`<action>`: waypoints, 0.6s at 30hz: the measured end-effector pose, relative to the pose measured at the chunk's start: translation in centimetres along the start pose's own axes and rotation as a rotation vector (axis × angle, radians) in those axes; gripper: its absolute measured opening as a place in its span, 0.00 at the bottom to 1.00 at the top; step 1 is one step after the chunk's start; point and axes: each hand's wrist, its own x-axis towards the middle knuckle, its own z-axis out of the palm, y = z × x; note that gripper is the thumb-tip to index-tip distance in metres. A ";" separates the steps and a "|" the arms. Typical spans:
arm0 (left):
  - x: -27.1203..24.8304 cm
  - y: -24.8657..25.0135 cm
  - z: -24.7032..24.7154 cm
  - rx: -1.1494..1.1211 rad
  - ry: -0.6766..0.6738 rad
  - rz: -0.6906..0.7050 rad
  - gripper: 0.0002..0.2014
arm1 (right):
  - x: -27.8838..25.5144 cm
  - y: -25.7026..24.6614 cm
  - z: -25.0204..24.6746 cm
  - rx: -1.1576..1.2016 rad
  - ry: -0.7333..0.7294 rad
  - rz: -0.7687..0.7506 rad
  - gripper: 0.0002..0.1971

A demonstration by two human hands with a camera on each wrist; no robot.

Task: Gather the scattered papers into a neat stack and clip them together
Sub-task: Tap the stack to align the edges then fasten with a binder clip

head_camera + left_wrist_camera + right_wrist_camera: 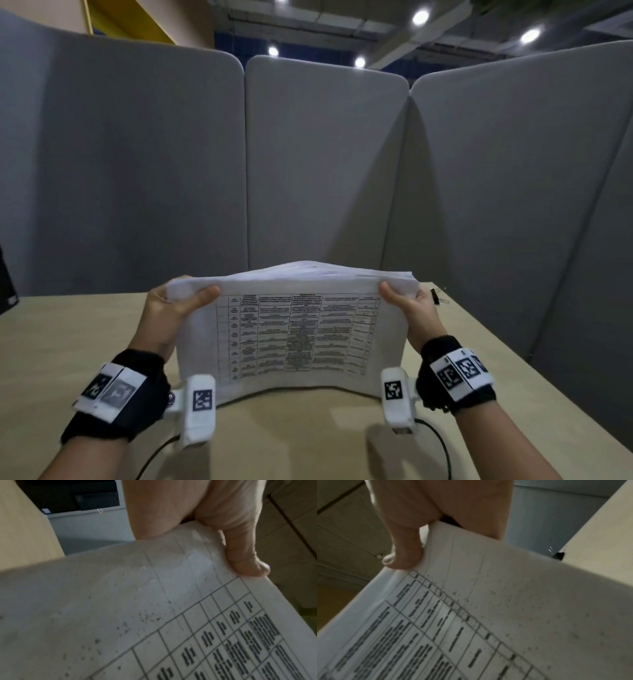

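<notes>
A stack of white papers [291, 332] with a printed table on the top sheet stands on its lower edge on the wooden desk [68, 342], bowed between both hands. My left hand [178, 305] grips the stack's upper left corner, thumb on the front sheet. My right hand [407, 305] grips the upper right corner the same way. In the left wrist view the thumb [243, 555] presses on the papers [137, 615]. In the right wrist view the thumb [402, 555] lies on the papers [488, 615]. A black binder clip [435, 296] lies on the desk just behind my right hand, and shows as the binder clip [558, 555] past the paper edge.
Grey partition panels [325, 164] wall the desk at the back and right. A dark device [7, 284] sits at the desk's left edge. A black cable [442, 445] runs near the front of the desk.
</notes>
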 end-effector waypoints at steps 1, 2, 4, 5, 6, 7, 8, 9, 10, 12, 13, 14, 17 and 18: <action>0.0 0.0 -0.3 -0.018 0.003 0.012 0.25 | 0.1 0.0 -0.1 -0.010 0.005 -0.012 0.38; 0.0 0.0 -0.5 -0.028 -0.012 0.023 0.27 | 0.0 -0.2 -0.2 -0.035 0.001 -0.020 0.37; -0.3 -0.6 -1.4 -0.016 -0.069 -0.008 0.37 | -0.1 -0.5 -0.6 -0.117 -0.025 -0.017 0.32; -0.5 -1.0 -1.7 -0.004 -0.094 -0.042 0.43 | -0.1 -1.0 -0.9 -0.184 -0.035 -0.018 0.30; -0.7 -1.4 -2.0 0.010 -0.119 -0.077 0.48 | 0.0 -1.7 -1.2 -0.287 -0.051 -0.029 0.29; -1.0 -1.5 -2.1 0.026 -0.137 -0.107 0.48 | 0.1 -2.5 -1.3 -0.420 -0.085 -0.039 0.28; -1.2 -1.6 -2.2 0.028 -0.149 -0.122 0.45 | 0.3 -3.5 -1.2 -0.565 -0.136 -0.033 0.25; -1.3 -1.5 -2.1 0.019 -0.159 -0.131 0.41 | 0.4 -4.6 -0.8 -0.730 -0.199 -0.009 0.22; -1.5 -1.3 -2.1 0.006 -0.177 -0.132 0.38 | 0.4 -5.6 -0.1 -0.958 -0.249 0.027 0.18; -1.6 -0.8 -1.8 -0.012 -0.194 -0.136 0.36 | 0.7 -7.1 1.8 -1.524 -0.284 0.074 0.17; -1.5 -0.8 -1.7 -0.018 -0.190 -0.138 0.38 | 1.0 -7.5 2.7 -1.742 -0.288 0.094 0.22; -1.5 -0.9 -1.7 -0.025 -0.184 -0.141 0.40 | 1.1 -7.9 3.6 -1.859 -0.299 0.120 0.26; -1.8 -0.9 -1.8 -0.033 -0.190 -0.159 0.48 | 1.6 -7.7 7.1 -1.793 -0.429 0.116 0.28; -1.9 -0.8 -1.8 -0.043 -0.202 -0.164 0.48 | 1.5 -7.3 8.5 -1.714 -0.497 0.119 0.28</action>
